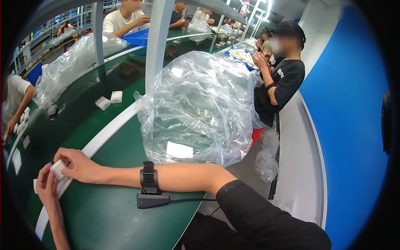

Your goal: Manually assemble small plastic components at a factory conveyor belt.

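A small white block shaped like a charger adapter [58, 169] is held between my two hands, over the white rail at the left. My right hand [78, 165] reaches across from the right, thumb and fingers pinching the adapter's near side. My left hand [47, 186] rises from the lower edge, its fingertips against the adapter's other side. Part of another white piece [35, 186] shows behind my left hand. Farther along the dark green belt lie two more white adapters, one tilted [102, 103] and one beside it [116, 97].
A big clear plastic bag [200, 112] fills the green tabletop [112, 221] beyond my right arm. A grey post [157, 46] stands behind it. Co-workers sit along the belt; one in black [287, 79] is at the right, near a blue tray of white parts [241, 57].
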`<action>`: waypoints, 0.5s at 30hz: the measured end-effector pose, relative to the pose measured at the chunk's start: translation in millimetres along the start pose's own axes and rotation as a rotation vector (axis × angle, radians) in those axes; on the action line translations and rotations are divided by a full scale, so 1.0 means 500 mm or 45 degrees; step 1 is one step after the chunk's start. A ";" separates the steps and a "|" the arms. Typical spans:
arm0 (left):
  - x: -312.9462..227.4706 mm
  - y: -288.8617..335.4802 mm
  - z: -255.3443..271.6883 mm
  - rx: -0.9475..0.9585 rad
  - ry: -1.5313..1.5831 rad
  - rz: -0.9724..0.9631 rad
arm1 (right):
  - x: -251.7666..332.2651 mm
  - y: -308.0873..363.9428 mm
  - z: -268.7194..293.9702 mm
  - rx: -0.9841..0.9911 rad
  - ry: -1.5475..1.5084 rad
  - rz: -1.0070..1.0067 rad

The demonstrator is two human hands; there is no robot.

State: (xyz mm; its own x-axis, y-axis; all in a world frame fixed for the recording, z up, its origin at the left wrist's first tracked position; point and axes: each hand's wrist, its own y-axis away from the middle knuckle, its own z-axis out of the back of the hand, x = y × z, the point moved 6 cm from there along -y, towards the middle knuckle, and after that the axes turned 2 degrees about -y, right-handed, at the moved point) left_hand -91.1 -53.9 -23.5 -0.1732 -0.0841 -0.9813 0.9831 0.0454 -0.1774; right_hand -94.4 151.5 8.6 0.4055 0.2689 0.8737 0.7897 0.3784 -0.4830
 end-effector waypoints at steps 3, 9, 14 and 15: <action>0.003 0.000 0.010 -0.042 -0.026 -0.035 | 0.009 0.000 0.003 -0.040 -0.004 -0.003; 0.022 -0.010 0.033 0.009 0.026 0.003 | 0.014 0.001 0.000 -0.110 -0.030 -0.006; 0.039 -0.019 0.049 0.072 -0.069 -0.124 | 0.005 0.001 0.000 -0.153 -0.044 0.049; 0.034 -0.018 0.046 0.079 -0.091 -0.152 | 0.006 0.000 -0.002 -0.138 -0.094 0.047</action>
State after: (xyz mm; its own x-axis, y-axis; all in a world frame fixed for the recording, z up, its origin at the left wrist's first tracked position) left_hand -101.6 -78.7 -36.8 -0.2868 -0.1563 -0.9452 0.9579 -0.0309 -0.2856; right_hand -92.6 151.7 11.5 0.4029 0.3471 0.8469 0.8217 0.2703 -0.5017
